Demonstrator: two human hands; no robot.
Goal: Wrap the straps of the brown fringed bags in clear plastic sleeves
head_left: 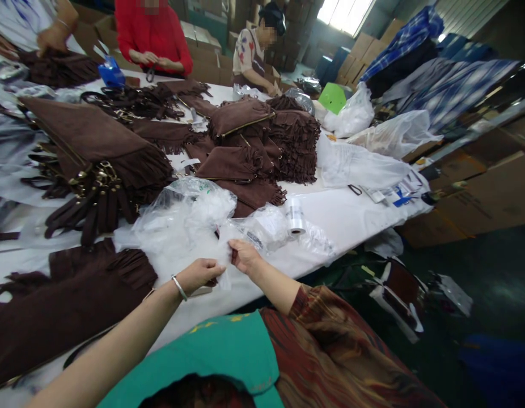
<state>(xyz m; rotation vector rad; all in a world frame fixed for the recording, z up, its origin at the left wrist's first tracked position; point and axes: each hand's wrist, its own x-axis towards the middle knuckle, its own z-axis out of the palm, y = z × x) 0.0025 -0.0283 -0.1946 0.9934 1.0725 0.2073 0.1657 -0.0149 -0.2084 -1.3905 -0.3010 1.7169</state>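
My left hand (199,275), with a bracelet at its wrist, is closed in a pinch on the lower left edge of a small translucent plastic bag (224,249). Facing it, my right hand (245,257) pinches the right side of the same bag. The bag hangs between both hands, just above the white table (322,218). Behind it lie crumpled clear plastic bags (190,207) and a roll of clear film (295,216). To the left of my left hand rests a dark brown suede fringed bag (71,306).
Brown fringed bags (241,119) are stacked mid-table, and another pile with straps (96,141) stands at left. White plastic sacks (360,161) lie at the right. Several co-workers, one in a red top (154,37), are across the table. Cardboard boxes (487,192) stand beyond its right edge.
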